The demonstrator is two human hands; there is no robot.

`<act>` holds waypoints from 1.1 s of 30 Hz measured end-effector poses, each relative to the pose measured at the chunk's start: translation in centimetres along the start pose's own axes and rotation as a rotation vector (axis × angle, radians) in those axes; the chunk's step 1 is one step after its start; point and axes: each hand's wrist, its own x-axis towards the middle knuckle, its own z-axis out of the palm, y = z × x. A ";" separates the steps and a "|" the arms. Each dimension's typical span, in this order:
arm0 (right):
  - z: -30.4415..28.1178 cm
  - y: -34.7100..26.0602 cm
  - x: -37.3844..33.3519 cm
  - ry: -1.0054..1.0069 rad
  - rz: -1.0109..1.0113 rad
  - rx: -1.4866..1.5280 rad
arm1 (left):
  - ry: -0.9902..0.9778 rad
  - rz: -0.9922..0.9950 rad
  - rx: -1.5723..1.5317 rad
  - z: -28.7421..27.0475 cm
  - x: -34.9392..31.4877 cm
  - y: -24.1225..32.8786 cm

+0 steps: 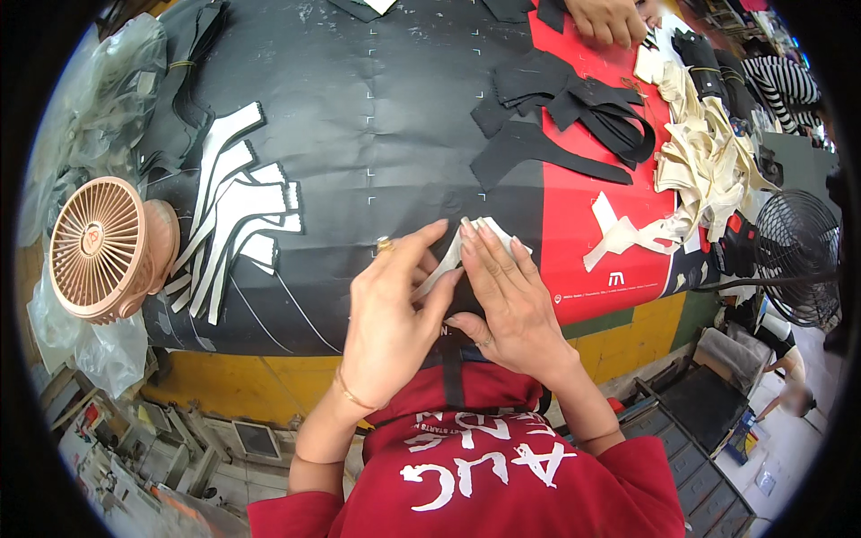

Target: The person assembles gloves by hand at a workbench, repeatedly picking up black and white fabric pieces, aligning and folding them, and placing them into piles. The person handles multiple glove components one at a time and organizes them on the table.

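Observation:
A small cut piece of off-white cloth (490, 226) with a narrow tail lies on the dark mat near the front edge. My right hand (511, 309) is flat on it, fingers stretched out and covering most of it, the thumb apart. My left hand (387, 300) is beside the cloth's tail, index finger and thumb apart on either side of it; a ring is on one finger. The tail's end is partly hidden by this hand, and I see no grip on it. Left of my hands, several similar white pieces with dark edges (260, 195) lie in an overlapping fan.
A pink fan (99, 251) and plastic bags (108, 117) stand at the left. Black cloth pieces (529, 157) lie to the right on the black and red mat (359, 117). Cream cloth (708, 161) is heaped beyond. Another person's hand (608, 20) is at the far right edge.

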 end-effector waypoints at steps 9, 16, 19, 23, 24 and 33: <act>0.1 0.0 -0.3 -0.085 0.018 -0.078 | 0.114 -0.137 -0.037 -1.2 -1.2 -0.9; 0.0 -0.5 -0.2 -0.141 0.044 -0.156 | 0.139 -0.108 0.045 -1.0 -1.1 -0.6; 0.0 -0.5 -0.1 -0.168 0.049 -0.177 | 0.148 -0.110 0.052 -0.8 -1.3 -0.6; 0.0 -0.9 0.0 -0.177 0.073 -0.164 | 0.207 -0.029 0.094 -0.4 -1.3 -0.7; 0.0 -1.0 0.1 -0.182 0.084 -0.157 | 0.218 0.008 0.124 -0.3 -1.3 -0.8; 0.5 -1.9 0.2 -0.183 0.100 -0.185 | 0.147 -0.156 0.042 -2.1 -2.8 -0.7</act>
